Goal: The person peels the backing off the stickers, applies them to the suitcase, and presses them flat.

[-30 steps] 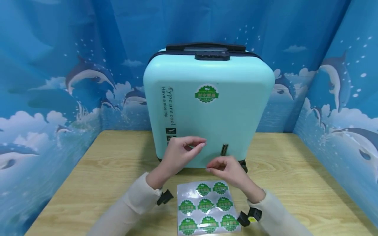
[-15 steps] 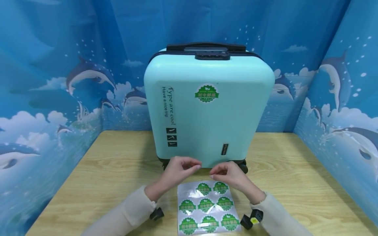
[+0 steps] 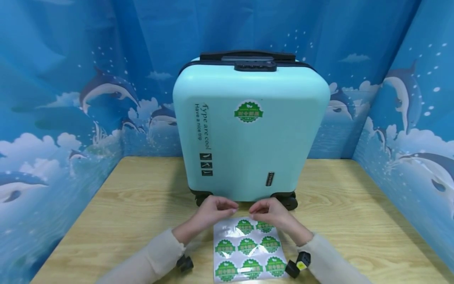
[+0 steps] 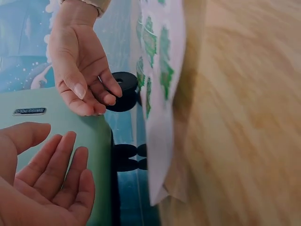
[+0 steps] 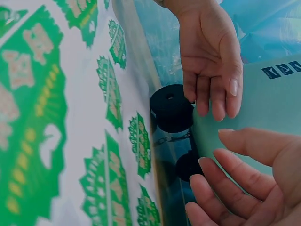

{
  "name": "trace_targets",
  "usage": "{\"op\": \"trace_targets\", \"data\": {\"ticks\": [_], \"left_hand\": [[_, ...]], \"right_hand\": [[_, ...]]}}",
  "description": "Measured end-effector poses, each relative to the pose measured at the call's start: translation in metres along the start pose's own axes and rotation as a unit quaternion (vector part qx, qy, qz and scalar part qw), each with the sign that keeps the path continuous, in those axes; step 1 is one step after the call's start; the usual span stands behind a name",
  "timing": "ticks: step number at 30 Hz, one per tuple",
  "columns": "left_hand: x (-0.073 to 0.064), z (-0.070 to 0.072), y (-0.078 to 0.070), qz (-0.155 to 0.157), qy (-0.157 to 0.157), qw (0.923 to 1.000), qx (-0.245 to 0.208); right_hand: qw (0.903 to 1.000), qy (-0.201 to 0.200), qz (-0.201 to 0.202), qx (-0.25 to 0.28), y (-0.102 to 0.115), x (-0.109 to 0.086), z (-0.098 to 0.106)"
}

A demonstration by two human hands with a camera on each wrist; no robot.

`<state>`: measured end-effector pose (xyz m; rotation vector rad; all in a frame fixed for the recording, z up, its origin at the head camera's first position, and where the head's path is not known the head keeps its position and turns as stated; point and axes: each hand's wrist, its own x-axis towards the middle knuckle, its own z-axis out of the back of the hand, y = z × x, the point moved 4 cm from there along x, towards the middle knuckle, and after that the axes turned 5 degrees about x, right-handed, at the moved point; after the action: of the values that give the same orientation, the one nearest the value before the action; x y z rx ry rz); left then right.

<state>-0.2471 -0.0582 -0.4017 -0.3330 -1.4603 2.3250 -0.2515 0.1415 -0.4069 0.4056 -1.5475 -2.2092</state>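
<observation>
Above the back edge of the sticker sheet (image 3: 235,235) my left hand (image 3: 213,211) and right hand (image 3: 273,213) face each other, a gap between their fingertips. Both have relaxed, slightly bent fingers with nothing held, as the left wrist view of my left hand (image 4: 51,183) and the right wrist view of my right hand (image 5: 249,183) also show. The sheet lies flat, bearing several round green scalloped stickers; its back left corner is bare. Behind stands an upright mint-green suitcase (image 3: 266,146), with one green sticker (image 3: 248,112) on its upper front.
The suitcase rests on black wheels (image 3: 290,202) at the back of a wooden table (image 3: 142,193). Its front also carries printed lettering (image 3: 203,126) and a small dark nameplate (image 3: 270,179). A blue dolphin-patterned curtain (image 3: 149,47) surrounds the table on three sides.
My left hand has come down from in front of the suitcase to just behind the sticker sheet. My right hand has lowered slightly. Suitcase and sheet stay where they were.
</observation>
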Motion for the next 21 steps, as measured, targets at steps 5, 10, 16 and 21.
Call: {"op": "trace_targets", "data": {"ticks": [5, 10, 16, 21], "left_hand": [[-0.001, -0.001, 0.008, 0.015, 0.002, 0.9995, -0.028], [-0.001, -0.003, 0.016, 0.037, -0.003, 0.9977, -0.056], [0.002, -0.004, 0.023, 0.061, -0.005, 0.9969, -0.048], [0.005, -0.004, 0.025, 0.082, -0.010, 0.9964, -0.021]], "right_hand": [[0.9999, 0.009, -0.014, 0.004, -0.005, 0.002, -0.004], [0.9987, 0.020, -0.037, 0.027, -0.014, 0.003, -0.007], [0.9967, 0.020, -0.057, 0.054, -0.022, 0.003, -0.012], [0.9966, 0.008, -0.055, 0.062, -0.025, 0.004, -0.013]]}}
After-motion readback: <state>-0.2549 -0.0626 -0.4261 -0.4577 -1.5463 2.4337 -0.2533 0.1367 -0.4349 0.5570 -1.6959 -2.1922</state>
